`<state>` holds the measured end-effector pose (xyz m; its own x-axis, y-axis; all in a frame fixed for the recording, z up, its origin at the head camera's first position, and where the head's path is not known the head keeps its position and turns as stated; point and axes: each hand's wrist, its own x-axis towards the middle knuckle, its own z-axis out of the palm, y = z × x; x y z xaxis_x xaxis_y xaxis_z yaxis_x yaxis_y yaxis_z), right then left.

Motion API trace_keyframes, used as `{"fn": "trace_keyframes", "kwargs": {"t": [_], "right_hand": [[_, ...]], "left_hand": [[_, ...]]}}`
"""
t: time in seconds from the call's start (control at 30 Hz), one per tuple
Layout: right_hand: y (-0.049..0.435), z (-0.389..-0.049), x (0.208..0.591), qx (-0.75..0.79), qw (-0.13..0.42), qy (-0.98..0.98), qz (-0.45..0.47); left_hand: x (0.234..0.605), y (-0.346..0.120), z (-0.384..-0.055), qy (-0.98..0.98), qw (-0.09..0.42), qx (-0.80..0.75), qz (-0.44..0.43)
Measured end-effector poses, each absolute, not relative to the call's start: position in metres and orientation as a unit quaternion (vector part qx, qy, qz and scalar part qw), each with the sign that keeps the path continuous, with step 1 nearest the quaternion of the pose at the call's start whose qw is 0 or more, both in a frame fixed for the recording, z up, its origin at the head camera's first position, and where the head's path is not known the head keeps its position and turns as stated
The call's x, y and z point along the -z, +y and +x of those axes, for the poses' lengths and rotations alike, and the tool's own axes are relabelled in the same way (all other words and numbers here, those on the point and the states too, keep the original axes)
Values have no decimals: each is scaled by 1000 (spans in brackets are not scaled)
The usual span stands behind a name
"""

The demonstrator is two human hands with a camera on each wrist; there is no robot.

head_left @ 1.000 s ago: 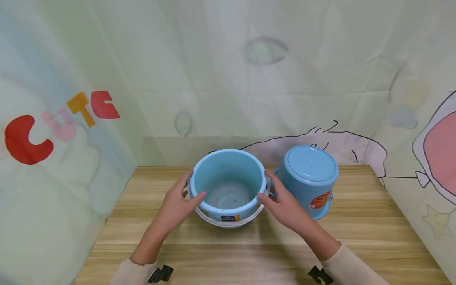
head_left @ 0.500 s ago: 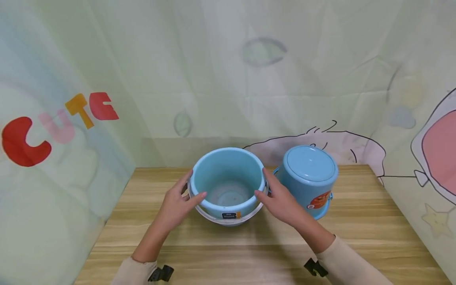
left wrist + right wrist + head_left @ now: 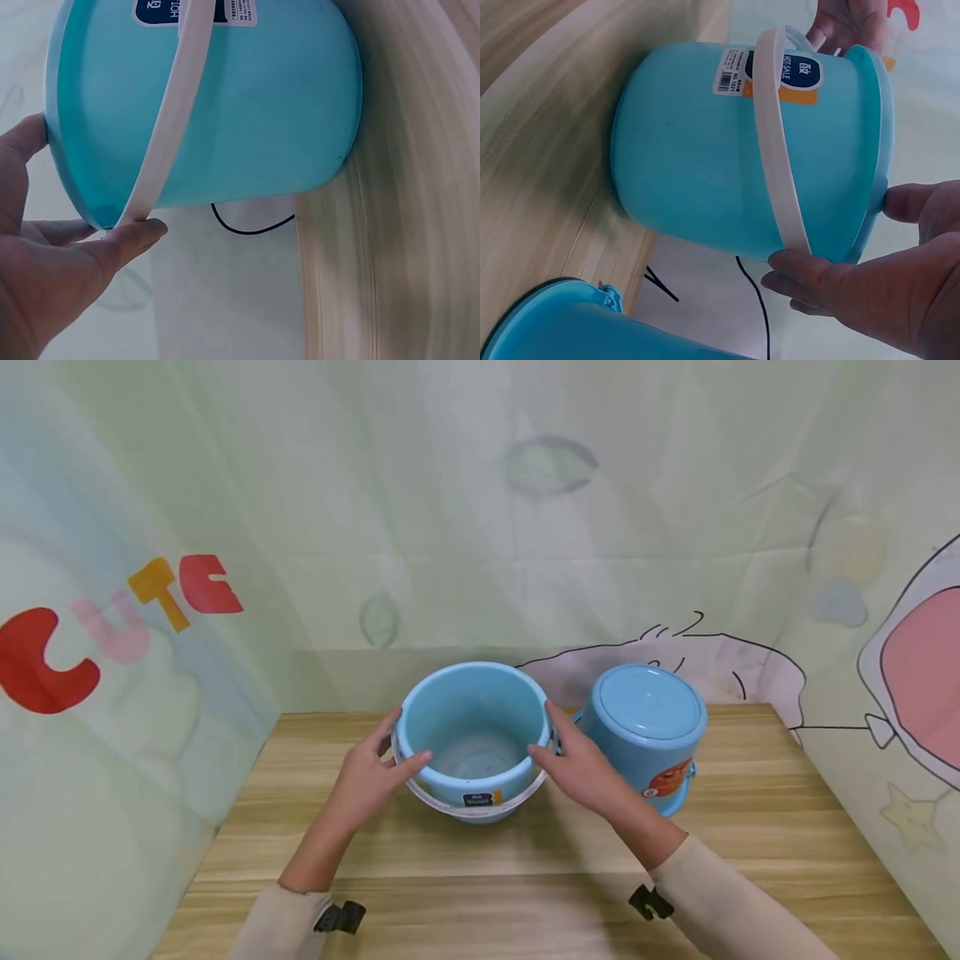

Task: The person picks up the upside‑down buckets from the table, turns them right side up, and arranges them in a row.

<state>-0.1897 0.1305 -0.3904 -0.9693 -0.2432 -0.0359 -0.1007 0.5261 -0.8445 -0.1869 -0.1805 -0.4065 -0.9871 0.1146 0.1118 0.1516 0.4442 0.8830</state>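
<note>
A light blue bucket [image 3: 474, 714] with a pale handle and a dark label stands upright in the head view, its mouth facing up. On its left side my left hand [image 3: 371, 778] holds the rim, thumb on the near edge and fingers along the outside. My right hand [image 3: 581, 768] grips the opposite side of the rim the same way. The handle [image 3: 774, 142] hangs down across the labelled front. Both wrist views show the bucket's base at the wooden table; whether it touches cannot be told.
A second blue bucket [image 3: 648, 735] sits upside down at the right, close to my right hand, with an orange sticker on its side. The wooden table [image 3: 480, 893] ends against a printed cloth backdrop [image 3: 450, 527] at the back and sides.
The held bucket has shifted slightly away from me or upward, both hands going with it. Its grip looks the same. The upside-down bucket stays in place; the view has drifted a little.
</note>
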Motion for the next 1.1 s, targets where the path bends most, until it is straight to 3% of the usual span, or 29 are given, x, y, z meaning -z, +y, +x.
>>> {"fn": "trace_keyframes", "kwargs": {"t": [1.1], "right_hand": [[126, -228, 392, 494, 74, 861, -91]], "left_hand": [[399, -184, -226, -852, -1, 514, -95]]}}
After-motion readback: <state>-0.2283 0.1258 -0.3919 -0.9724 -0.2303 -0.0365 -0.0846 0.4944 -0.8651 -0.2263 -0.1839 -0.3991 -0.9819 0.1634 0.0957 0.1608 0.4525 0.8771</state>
